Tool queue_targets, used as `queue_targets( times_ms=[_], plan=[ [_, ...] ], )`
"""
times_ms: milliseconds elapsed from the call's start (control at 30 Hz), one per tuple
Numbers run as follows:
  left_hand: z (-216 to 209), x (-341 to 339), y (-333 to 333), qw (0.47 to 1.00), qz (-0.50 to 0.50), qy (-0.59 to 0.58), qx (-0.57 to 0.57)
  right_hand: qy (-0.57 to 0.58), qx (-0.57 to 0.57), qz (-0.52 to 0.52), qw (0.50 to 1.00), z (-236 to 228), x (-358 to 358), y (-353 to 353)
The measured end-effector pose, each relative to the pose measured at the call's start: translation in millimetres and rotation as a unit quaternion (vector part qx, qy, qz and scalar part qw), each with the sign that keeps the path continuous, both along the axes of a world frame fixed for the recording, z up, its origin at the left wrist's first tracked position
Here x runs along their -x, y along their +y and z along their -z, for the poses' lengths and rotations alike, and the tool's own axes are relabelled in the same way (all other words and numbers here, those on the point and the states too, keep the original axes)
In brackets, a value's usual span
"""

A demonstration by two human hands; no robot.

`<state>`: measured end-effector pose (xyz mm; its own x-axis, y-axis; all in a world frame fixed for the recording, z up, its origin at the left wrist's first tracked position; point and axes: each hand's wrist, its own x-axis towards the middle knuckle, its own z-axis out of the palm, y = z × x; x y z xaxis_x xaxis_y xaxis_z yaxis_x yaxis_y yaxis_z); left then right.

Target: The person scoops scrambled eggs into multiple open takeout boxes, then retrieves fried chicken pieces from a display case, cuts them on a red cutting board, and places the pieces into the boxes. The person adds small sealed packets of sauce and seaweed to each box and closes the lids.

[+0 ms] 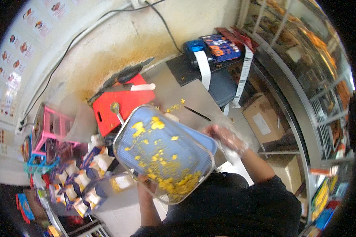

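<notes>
A clear rectangular container [174, 138], tilted, is in front of my body, with yellow crumbly pieces [174, 181] gathered mostly at its near end. My left hand [146, 182] is closed on its near left side, partly hidden by the wall. Blue shows through the container's bottom, and a blue tray [205, 141] sticks out behind its right side. My right hand [227, 140], in a clear plastic glove, is beside that tray's right edge. Its fingers are blurred, so I cannot tell whether they touch it. A metal spoon [115, 108] shows at the container's far left corner.
Red cutting boards [106, 104] and a white-handled tool [143, 87] lie on the metal table. A black pen [197, 113] lies near yellow crumbs. A label printer [195, 51] trails paper strips. Several folded packets [83, 179] stand left, by a pink rack [53, 130]; a glass display case [296, 51] stands right.
</notes>
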<state>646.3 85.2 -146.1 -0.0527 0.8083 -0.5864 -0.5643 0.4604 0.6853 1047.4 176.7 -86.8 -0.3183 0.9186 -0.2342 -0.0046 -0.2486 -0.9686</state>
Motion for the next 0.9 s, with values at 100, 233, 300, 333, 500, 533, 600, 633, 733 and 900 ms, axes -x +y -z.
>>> queue_targets(
  times_ms=[100, 233, 300, 333, 500, 533, 600, 633, 733, 900],
  plan=[
    [-27.0, -8.4, -41.3, 0.990, -0.138, 0.027, -0.004, -0.021, -0.067, -0.045, 0.997, 6.2, 40.2, 76.9],
    [-60.0, -18.5, -83.3, 0.957, -0.279, 0.080, -0.004, -0.445, -0.316, -0.187, 0.817, 55.5, 113.0, 127.1],
    [-71.1, -22.7, -97.3, 0.938, -0.330, 0.103, -0.001, -0.468, -0.333, -0.200, 0.794, 80.8, 137.0, 131.3],
    [-75.5, -24.8, -103.1, 0.931, -0.348, 0.113, 0.001, -0.446, -0.327, -0.180, 0.814, 89.7, 149.4, 127.5],
    [-85.2, -34.8, -120.2, 0.898, -0.416, 0.142, 0.012, -0.332, -0.339, -0.210, 0.855, 100.4, 155.8, 107.3],
    [-86.5, -36.0, -122.0, 0.895, -0.421, 0.145, 0.013, -0.274, -0.338, -0.170, 0.884, 100.2, 136.4, 104.2],
    [-87.9, -37.8, -125.0, 0.888, -0.436, 0.146, 0.016, -0.285, -0.390, -0.060, 0.873, 100.5, 82.7, 110.8],
    [-87.4, -38.4, -125.0, 0.886, -0.440, 0.146, 0.016, -0.352, -0.443, 0.013, 0.824, 102.9, 58.0, 119.7],
    [-87.8, -39.0, -123.2, 0.880, -0.451, 0.147, 0.016, -0.549, -0.212, -0.029, 0.808, 108.1, 12.6, 120.6],
    [-86.9, -40.6, -111.0, 0.879, -0.456, 0.134, 0.016, -0.453, -0.223, -0.245, 0.827, 101.5, 31.0, 109.6]
  ],
)
